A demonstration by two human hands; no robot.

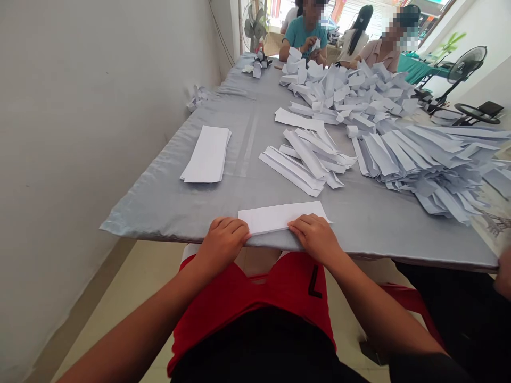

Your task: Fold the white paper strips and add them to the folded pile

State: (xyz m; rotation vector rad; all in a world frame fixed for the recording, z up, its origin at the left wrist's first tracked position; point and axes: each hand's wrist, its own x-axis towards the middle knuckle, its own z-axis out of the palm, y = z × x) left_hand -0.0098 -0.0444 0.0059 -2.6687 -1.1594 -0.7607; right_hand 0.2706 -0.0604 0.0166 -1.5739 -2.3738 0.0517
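Note:
A white paper strip lies crosswise at the front edge of the cloth-covered table. My left hand grips its near left corner, fingers closed on the paper. Right of the strip's middle, my right hand pinches the near edge, fingers together. The near edge looks slightly turned up between the hands. A stack of flat white sheets is at the left, beyond my left hand. Several folded strips lie loosely past my right hand.
Many folded papers spread over the right side, with a large heap of folded pieces farther back. A wall runs along the left. People sit at the far end; another person's hand shows at the right edge.

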